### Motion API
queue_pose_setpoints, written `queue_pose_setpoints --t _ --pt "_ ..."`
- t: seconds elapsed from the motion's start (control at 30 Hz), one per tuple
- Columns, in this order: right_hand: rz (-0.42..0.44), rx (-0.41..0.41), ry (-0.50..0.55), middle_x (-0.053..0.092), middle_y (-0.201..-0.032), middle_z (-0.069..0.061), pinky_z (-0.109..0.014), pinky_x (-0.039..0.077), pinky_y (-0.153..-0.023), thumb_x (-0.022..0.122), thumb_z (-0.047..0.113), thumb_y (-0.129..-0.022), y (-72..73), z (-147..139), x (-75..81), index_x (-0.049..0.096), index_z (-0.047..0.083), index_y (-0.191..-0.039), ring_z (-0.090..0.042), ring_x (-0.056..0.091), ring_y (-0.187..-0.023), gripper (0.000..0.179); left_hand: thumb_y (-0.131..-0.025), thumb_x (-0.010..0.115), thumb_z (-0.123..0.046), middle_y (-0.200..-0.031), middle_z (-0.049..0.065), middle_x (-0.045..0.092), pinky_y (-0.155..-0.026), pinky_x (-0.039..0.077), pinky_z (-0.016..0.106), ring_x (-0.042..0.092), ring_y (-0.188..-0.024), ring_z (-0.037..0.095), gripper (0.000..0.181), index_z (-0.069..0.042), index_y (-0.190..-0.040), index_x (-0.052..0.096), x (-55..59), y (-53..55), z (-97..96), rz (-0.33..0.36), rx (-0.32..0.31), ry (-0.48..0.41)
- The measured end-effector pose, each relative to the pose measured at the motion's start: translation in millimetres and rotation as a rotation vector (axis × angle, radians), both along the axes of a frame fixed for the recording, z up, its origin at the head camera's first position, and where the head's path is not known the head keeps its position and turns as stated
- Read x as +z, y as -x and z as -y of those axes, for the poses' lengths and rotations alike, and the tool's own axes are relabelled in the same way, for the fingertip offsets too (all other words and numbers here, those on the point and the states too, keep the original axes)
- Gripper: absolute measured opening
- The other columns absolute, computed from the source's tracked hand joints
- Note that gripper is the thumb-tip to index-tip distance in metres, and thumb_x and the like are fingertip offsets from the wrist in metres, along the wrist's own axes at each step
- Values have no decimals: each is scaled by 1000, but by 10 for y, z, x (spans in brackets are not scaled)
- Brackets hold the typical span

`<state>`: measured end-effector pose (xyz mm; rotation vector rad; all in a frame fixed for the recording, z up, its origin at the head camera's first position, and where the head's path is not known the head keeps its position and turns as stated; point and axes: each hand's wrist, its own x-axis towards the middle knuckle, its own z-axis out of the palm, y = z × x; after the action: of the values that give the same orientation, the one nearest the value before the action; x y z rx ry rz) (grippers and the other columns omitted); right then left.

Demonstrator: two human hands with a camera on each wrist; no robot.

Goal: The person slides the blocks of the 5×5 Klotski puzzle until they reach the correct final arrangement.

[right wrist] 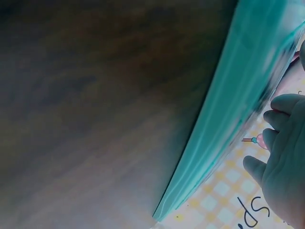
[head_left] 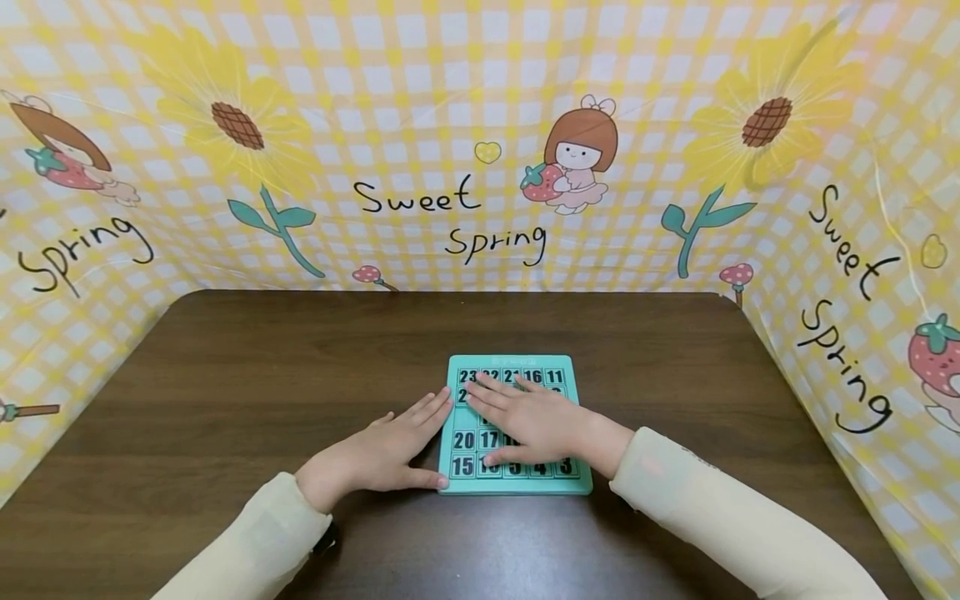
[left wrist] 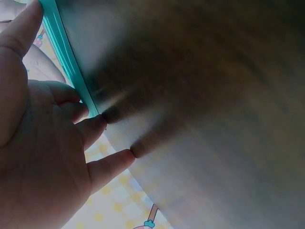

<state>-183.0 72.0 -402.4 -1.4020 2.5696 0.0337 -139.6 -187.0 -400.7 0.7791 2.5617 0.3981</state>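
A turquoise number slide puzzle (head_left: 516, 486) lies flat on the brown table, its tiles printed with black numbers such as 23, 16, 20 and 15. My left hand (head_left: 386, 450) rests at the puzzle's left edge, fingertips and thumb touching the frame with the fingers extended. In the left wrist view the fingertips (left wrist: 97, 126) meet the turquoise side and the tabletop. Spread over the tiles is my right hand (head_left: 536, 421), its fingers straight, covering the middle numbers. The right wrist view has this hand (right wrist: 286, 152) above the puzzle's side wall (right wrist: 214, 124).
The dark wooden table (head_left: 300, 350) extends around the puzzle on all sides. A yellow checked cloth (head_left: 420, 108) with flowers, strawberries and lettering hangs behind the table and along both sides.
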Motion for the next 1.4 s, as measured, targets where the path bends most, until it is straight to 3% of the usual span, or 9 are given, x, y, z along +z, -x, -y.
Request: queue_pose_setpoints --t 0.33,1.0,1.17,1.4 --pt "-6 11 -16 5 -169 2 -52 19 -123 36 68 -98 -7 10 -22 13 17 -161 -17 0 -156 85 -89 60 -63 -169 2 -1 -112 23 72 6 -156 28 102 -14 -161 8 1 7 -5 6 5 3" --pt "-14 80 -18 9 -169 1 -50 22 -122 37 68 -97 -222 -14 8 16 16 -161 -17 4 -156 85 -90 62 -60 -169 5 -1 -110 21 75 6 -156 31 101 -11 -161 8 11 7 4 12 1 -17" --pt "-22 71 -9 10 -169 1 -51 23 -122 37 68 -97 -172 -4 12 16 16 -161 -18 4 -156 85 -90 61 -60 -169 5 -1 -110 21 75 6 -156 30 101 -11 -161 8 10 7 0 10 -2 -16" --pt "4 -4 10 7 -169 0 -52 20 -123 39 66 -98 29 29 37 15 15 -161 -18 0 -157 84 -90 62 -60 -169 5 1 -110 24 74 7 -156 31 101 -11 -161 10 13 7 -4 4 -1 -13"
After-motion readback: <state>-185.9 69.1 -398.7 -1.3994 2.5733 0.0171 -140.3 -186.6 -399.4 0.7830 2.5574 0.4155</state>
